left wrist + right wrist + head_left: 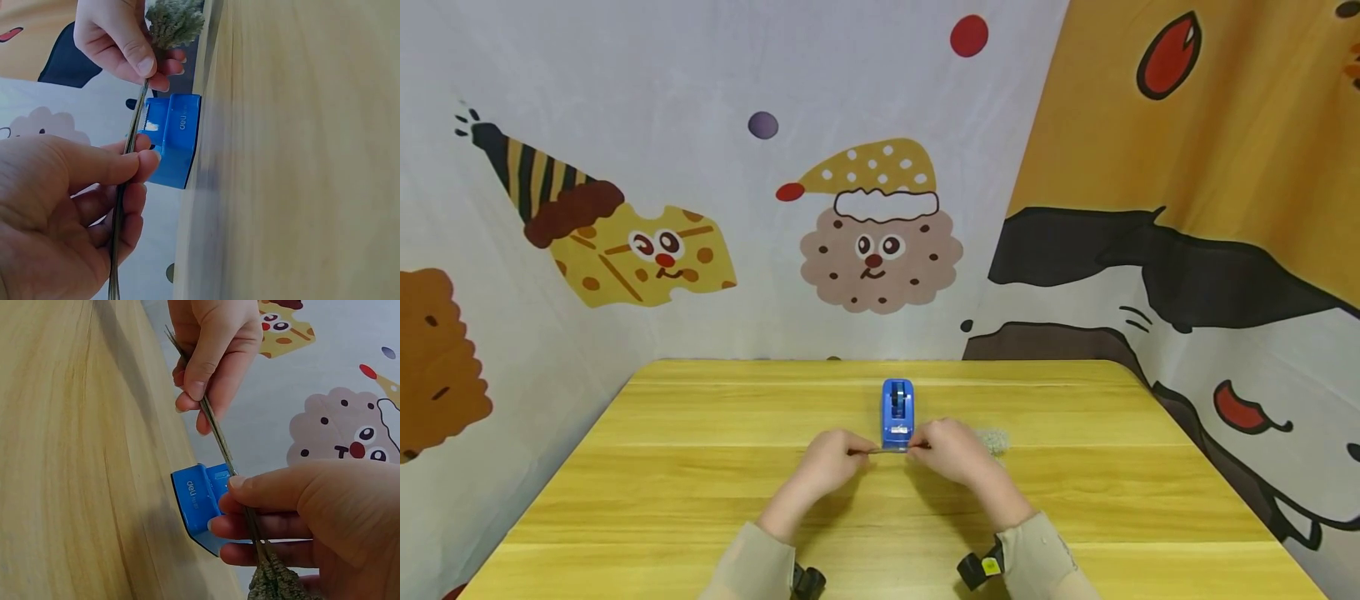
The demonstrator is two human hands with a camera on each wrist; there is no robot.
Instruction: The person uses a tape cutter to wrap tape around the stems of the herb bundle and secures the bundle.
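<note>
Between my two hands stretches a thin bundle of dried flower stems (133, 122), held level in front of a blue tape dispenser (898, 414). My left hand (832, 461) pinches the bare stems between thumb and fingers, toward their cut ends. Closer to the blossoms, my right hand (953, 451) pinches the same bundle. The small pale green flower heads (278, 581) stick out past the right hand. In the wrist views the dispenser stands just behind the stems, its cutting edge facing them. Whether tape touches the stems I cannot tell.
The wooden table (700, 467) spreads around both hands. Behind it hangs a cloth backdrop (700, 100) printed with cartoon figures. Dark camera mounts (977, 570) sit at the wrists, beside beige sleeves (1045, 554).
</note>
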